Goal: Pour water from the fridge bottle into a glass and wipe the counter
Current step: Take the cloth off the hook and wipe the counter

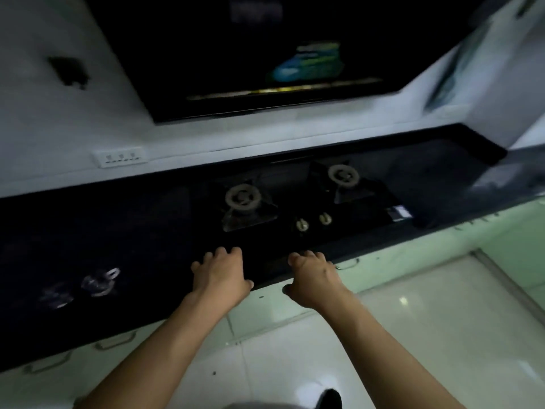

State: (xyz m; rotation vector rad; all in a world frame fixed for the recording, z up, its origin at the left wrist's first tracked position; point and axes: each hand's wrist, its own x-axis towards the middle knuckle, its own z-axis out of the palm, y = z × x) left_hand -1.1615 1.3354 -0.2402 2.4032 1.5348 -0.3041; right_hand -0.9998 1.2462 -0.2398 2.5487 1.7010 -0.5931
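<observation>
Nearest the camera is a pale tiled floor [413, 335], glossy with light spots, and a dark shoe tip [330, 398] is cut off at the bottom edge. Two bare forearms reach up from there. The left hand [221, 276] and right hand [312, 278] sit side by side over the front edge of the table [118, 231], a long black top. Both sets of fingers [227, 252] are loosely curled and hold nothing. I cannot tell if they press on the edge or hang just above it.

Below and left of the fingers, metal cabinet handles [115, 340] run along pale cupboard fronts. Well to the left of the left fingers, two clear glass vessels [100, 281] stand on the table close together. They are too blurred and dim for me to make out their shape or fill.

Just beyond the fingers lies a black hob [295, 202] with two knobs [302, 224] and two burners [243, 197], one farther right than the other. Past that, a white wall [206, 137] carries a switch plate [122, 156], far left of the fingers. A dark patch [69, 72] higher up is unclear. A black hood [206, 54] hangs overhead, with a smeared green-blue shape [309, 63] on its face.
</observation>
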